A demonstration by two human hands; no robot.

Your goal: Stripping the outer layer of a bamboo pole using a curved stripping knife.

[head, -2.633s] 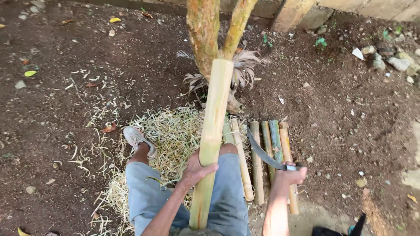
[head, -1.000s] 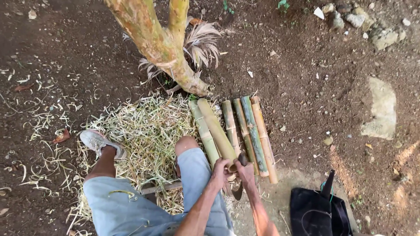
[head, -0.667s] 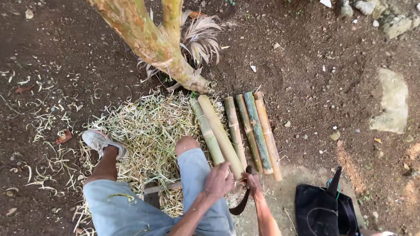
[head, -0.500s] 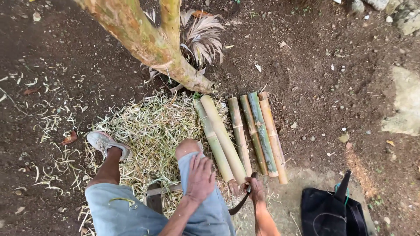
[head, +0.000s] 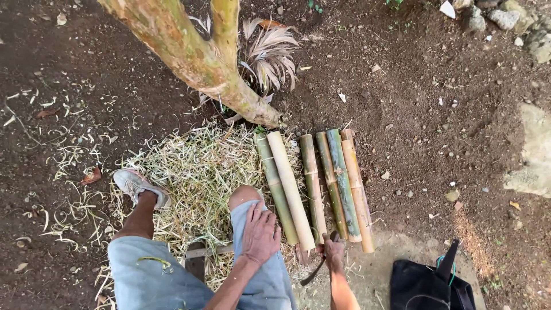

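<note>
Bamboo poles (head: 313,183) lie side by side on the soil just below the tree trunk (head: 189,54). At their near ends, the right hand (head: 333,251) has its grip closed around a curved knife (head: 314,272). The left hand (head: 261,235) rests flat and open on the knee.

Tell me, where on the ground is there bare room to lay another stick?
Bare soil lies right of the bamboo poles, up to the pale stone. Left of them it is crowded: shavings, the person's legs, and the tree trunk above. The black bag fills the lower right.
</note>
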